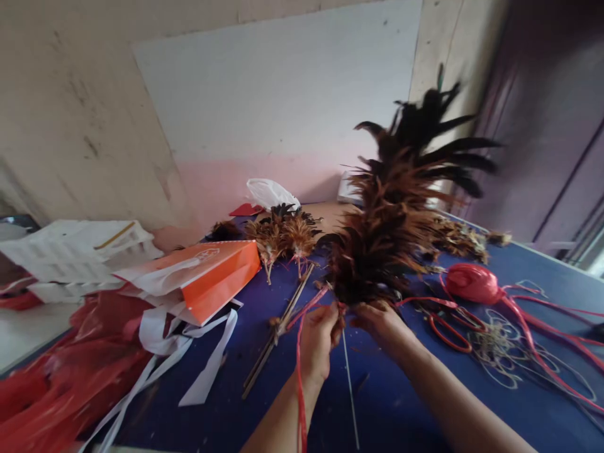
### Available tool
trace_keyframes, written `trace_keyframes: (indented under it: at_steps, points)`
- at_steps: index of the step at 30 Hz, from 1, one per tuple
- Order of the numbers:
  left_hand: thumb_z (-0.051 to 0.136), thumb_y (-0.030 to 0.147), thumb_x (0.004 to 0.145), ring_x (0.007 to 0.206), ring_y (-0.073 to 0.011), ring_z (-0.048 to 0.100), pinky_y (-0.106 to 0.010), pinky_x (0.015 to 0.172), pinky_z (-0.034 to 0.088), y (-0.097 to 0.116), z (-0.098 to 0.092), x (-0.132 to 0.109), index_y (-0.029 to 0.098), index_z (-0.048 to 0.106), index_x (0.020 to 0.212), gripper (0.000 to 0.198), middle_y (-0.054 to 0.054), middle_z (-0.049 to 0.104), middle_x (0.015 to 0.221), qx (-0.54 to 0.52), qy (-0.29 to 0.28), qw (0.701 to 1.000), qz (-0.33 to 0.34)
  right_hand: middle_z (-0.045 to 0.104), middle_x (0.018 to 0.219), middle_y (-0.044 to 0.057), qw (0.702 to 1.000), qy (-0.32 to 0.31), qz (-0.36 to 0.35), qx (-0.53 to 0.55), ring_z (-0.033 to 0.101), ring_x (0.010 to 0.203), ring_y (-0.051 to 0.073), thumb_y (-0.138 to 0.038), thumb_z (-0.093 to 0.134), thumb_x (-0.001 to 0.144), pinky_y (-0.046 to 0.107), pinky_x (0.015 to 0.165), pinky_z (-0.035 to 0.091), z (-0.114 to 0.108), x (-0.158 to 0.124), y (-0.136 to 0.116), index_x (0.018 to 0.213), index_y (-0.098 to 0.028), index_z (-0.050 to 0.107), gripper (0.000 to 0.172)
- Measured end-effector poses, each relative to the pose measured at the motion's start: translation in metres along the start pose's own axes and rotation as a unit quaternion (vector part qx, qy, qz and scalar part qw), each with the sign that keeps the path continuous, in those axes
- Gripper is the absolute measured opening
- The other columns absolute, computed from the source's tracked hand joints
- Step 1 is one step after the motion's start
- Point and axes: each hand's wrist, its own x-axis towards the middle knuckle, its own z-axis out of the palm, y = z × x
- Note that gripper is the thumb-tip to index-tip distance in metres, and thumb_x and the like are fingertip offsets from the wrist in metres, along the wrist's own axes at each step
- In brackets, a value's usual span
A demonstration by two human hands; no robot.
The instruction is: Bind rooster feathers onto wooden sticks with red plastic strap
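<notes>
A large feather duster [382, 233] with brown and black feathers stands tilted to the right above the table. My left hand [317, 345] is closed around its base, where a bit of red twine shows at the fingers. Just right of it, my right hand [380, 324] is closed at the lower feathers, its fingertips partly hidden. A strand of pink-red plastic twine [300, 377] runs over my left wrist. Another stretch leads from near my right hand toward a ball of red twine [473, 283]. A thin pale stick [350, 390] extends below the hands.
Red-handled scissors [450, 333] and tangled pale string [500, 346] lie on the right of the blue table. Leftward are thin sticks [271, 349], an orange-and-white bag [221, 280], white strips [212, 362] and a red plastic bag [89, 365]. Feather bundles [283, 233] lie behind.
</notes>
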Motion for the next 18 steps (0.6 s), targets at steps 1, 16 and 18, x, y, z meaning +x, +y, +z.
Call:
trace_keyframes:
  at_steps: [1, 16, 18]
  points:
    - [0.069, 0.047, 0.064, 0.037, -0.003, 0.03, -0.019, 0.038, 0.016, 0.0, 0.0, 0.001, 0.013, 0.055, 0.053, 0.038, 0.004, 0.047, 0.044, 0.003, 0.033, 0.999, 0.021, 0.064, 0.087, 0.006, 1.0, 0.004, 0.002, 0.025, 0.058, 0.077, 0.016, -0.037, 0.063, 0.07, 0.026, 0.064, 0.045, 0.002, -0.002, -0.004, 0.085, -0.017, 0.065, 0.025]
    - [0.057, 0.035, 0.079, 0.072, -0.0171, 0.059, -0.028, 0.069, 0.045, -0.008, -0.01, 0.007, 0.019, 0.071, 0.083, 0.022, -0.003, 0.068, 0.078, 0.279, 0.081, 0.919, 0.265, 0.049, 0.049, -0.003, 0.992, -0.001, 0.089, -0.092, 0.036, 0.035, 0.005, -0.065, 0.052, 0.071, 0.018, 0.033, 0.024, 0.022, -0.008, -0.022, 0.066, -0.014, 0.056, 0.051]
    - [0.054, 0.032, 0.081, 0.072, -0.0174, 0.06, -0.028, 0.068, 0.046, -0.006, -0.013, 0.006, 0.019, 0.072, 0.084, 0.022, -0.004, 0.067, 0.079, 0.318, 0.067, 0.896, 0.303, 0.051, 0.05, -0.001, 0.988, -0.037, 0.097, -0.116, 0.041, 0.036, 0.006, -0.067, 0.05, 0.071, 0.018, 0.033, 0.028, 0.027, -0.007, -0.019, 0.064, -0.014, 0.056, 0.054]
